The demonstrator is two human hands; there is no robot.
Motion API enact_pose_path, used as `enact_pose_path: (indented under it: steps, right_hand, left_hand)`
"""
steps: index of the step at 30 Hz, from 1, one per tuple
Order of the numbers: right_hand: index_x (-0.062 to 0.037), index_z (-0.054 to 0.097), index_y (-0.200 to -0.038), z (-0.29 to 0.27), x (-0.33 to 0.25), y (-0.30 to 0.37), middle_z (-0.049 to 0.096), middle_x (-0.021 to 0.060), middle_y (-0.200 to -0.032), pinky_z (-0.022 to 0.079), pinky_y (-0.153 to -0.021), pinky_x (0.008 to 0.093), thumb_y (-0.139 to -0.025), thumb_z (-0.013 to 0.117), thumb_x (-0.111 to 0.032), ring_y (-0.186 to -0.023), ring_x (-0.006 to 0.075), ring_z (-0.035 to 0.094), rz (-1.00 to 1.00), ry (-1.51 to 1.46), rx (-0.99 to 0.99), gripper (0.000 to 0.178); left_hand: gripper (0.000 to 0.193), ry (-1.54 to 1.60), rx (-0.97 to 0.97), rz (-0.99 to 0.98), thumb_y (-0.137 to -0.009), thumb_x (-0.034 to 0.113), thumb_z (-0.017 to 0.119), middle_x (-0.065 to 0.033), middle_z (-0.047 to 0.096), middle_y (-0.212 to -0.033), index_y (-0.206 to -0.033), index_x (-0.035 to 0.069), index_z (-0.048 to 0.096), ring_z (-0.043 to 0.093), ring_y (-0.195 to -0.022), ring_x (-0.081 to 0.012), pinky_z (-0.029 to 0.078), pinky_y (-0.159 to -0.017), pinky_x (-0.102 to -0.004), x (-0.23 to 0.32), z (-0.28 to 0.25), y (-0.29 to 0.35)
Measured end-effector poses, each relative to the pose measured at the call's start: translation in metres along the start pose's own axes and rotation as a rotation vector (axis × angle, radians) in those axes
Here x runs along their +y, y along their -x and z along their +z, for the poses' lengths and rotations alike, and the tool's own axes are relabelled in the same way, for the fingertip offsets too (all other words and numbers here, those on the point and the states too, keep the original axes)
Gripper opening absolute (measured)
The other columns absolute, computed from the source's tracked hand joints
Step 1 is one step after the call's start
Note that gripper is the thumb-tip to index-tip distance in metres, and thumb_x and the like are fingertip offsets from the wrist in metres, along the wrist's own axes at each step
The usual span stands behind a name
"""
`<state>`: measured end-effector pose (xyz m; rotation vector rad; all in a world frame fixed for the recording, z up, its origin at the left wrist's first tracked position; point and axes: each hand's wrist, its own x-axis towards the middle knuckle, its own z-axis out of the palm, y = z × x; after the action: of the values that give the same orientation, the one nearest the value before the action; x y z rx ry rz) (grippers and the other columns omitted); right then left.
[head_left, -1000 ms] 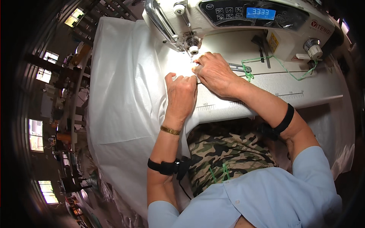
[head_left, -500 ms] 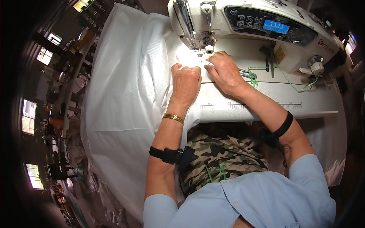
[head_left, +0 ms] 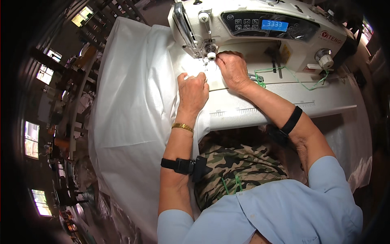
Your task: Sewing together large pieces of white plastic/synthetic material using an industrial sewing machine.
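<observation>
The left hand (head_left: pixel 193 90) lies flat, fingers together, pressing the white fabric (head_left: pixel 134 97) onto the sewing machine bed just in front of the needle, while the right hand (head_left: pixel 232 68) has slid forward since a second ago and now sits right beside the presser foot (head_left: pixel 210 55), its fingertips pinched on the edge of the cloth. Earlier both hands rested side by side a little nearer the body; now they are staggered, the right one ahead, which suggests the seam is being fed further under the needle. The fabric spills off the left of the white table (head_left: pixel 284 105) and hangs down. Behind the hands stands the sewing machine (head_left: pixel 260 28) with its lit blue display, and a loose green thread (head_left: pixel 300 79) trails across the bed to the right.
</observation>
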<state>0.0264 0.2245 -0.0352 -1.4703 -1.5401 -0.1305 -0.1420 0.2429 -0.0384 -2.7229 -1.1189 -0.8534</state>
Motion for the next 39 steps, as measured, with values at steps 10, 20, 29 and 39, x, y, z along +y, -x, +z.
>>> enact_pose_path:
  steps: [10,20,29,39]
  right_hand:
    - [-0.0057,0.072,-0.08,0.0,0.003,-0.002,0.069,0.0164,-0.078,0.048,-0.082,0.0442,-0.092,0.06,-0.033,-0.076,0.0366,0.065,0.118,-0.122,-0.013,0.032]
    - [-0.0044,0.072,-0.089,-0.006,0.005,-0.004,0.067,0.0184,-0.079,0.048,-0.068,0.0438,-0.091,0.062,-0.028,-0.074,0.037,0.065,0.168,-0.135,-0.071,0.026]
    - [-0.0047,0.074,-0.081,-0.007,0.006,-0.001,0.069,0.0173,-0.079,0.046,-0.087,0.0433,-0.095,0.058,-0.033,-0.075,0.0379,0.064,0.098,-0.077,-0.088,0.036]
    - [-0.01,0.076,-0.081,0.002,0.015,0.0,0.071,0.0135,-0.084,0.045,-0.087,0.0432,-0.09,0.061,-0.036,-0.086,0.0345,0.065,0.06,0.086,-0.208,0.031]
  left_hand:
    - [0.003,0.074,0.024,-0.013,-0.081,0.004,0.06,-0.0108,0.06,-0.062,-0.08,0.003,0.062,0.059,-0.062,-0.0288,0.04,-0.099,-0.0469,0.001,0.002,0.0]
    - [0.007,0.135,0.009,-0.05,-0.083,0.005,0.055,-0.0114,0.059,-0.061,-0.077,0.003,0.059,0.058,-0.062,-0.03,0.041,-0.099,-0.0481,0.005,-0.007,0.021]
    - [0.007,0.11,-0.014,-0.039,-0.082,0.005,0.056,-0.0121,0.06,-0.061,-0.076,0.004,0.059,0.059,-0.062,-0.031,0.041,-0.099,-0.0488,0.006,-0.007,0.019]
    - [0.006,0.139,0.061,0.026,-0.081,0.004,0.055,-0.0141,0.063,-0.068,-0.077,0.003,0.06,0.058,-0.067,-0.0348,0.043,-0.095,-0.0468,0.004,0.0,0.012]
